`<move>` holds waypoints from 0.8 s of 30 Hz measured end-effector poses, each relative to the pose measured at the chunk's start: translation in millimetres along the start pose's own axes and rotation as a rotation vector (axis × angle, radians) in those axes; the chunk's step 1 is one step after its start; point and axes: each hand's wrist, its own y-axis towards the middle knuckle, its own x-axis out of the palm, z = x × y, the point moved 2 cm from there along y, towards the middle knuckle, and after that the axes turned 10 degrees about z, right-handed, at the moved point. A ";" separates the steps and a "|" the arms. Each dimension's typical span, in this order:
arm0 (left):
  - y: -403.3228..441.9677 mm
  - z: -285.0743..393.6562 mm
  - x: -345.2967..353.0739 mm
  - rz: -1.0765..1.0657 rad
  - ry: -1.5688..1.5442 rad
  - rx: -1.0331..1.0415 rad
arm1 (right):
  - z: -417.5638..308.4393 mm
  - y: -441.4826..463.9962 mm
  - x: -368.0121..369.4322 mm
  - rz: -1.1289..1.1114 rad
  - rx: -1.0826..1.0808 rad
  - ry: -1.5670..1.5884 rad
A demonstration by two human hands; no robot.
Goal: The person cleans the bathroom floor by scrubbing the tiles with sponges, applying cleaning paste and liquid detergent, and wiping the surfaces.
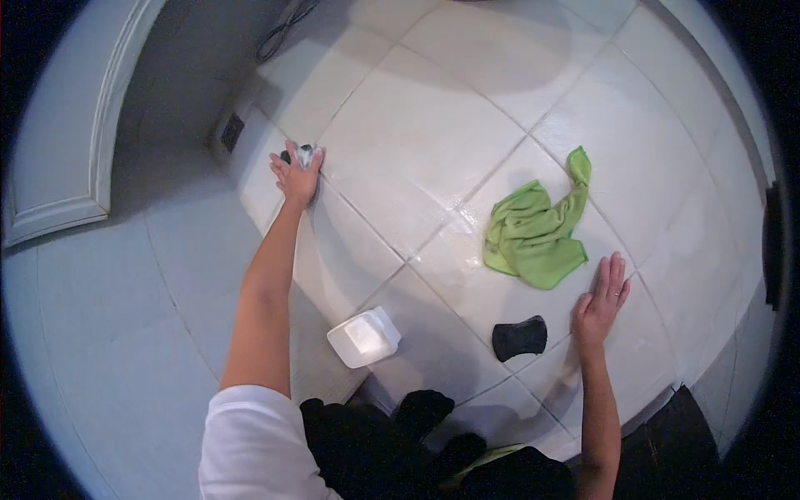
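Observation:
My left hand [295,177] reaches far out to the left side of the tiled floor [433,108]. Its fingers curl round a small white and dark thing [304,155] whose kind I cannot make out. Flat on the tiles at the right, fingers stretched out, rests my right hand [602,304], with a ring on one finger. Just left of it lies a black sponge [519,338] with curved-in sides. A crumpled green cloth [537,237] is spread above that sponge.
A white plastic container [364,337] stands near my knees. White panelled furniture [75,167] borders the left side, close to a small dark drain [232,132]. A dark cable [283,32] hangs at the top. Dark matting [679,433] lies lower right.

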 end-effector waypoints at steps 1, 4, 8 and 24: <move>0.1 14.5 -4.7 0.008 -0.027 -0.137 | -0.5 -0.6 0.4 -0.001 -0.001 0.011; -9.4 70.5 14.3 0.067 -0.066 0.022 | -3.3 0.9 -1.5 -0.024 0.007 -0.006; -99.4 227.4 27.1 0.027 -0.246 0.580 | -4.0 2.7 -1.6 -0.019 0.000 -0.018; -129.0 151.7 -8.2 -0.012 -0.031 0.572 | -5.2 0.7 -0.6 0.004 -0.017 -0.016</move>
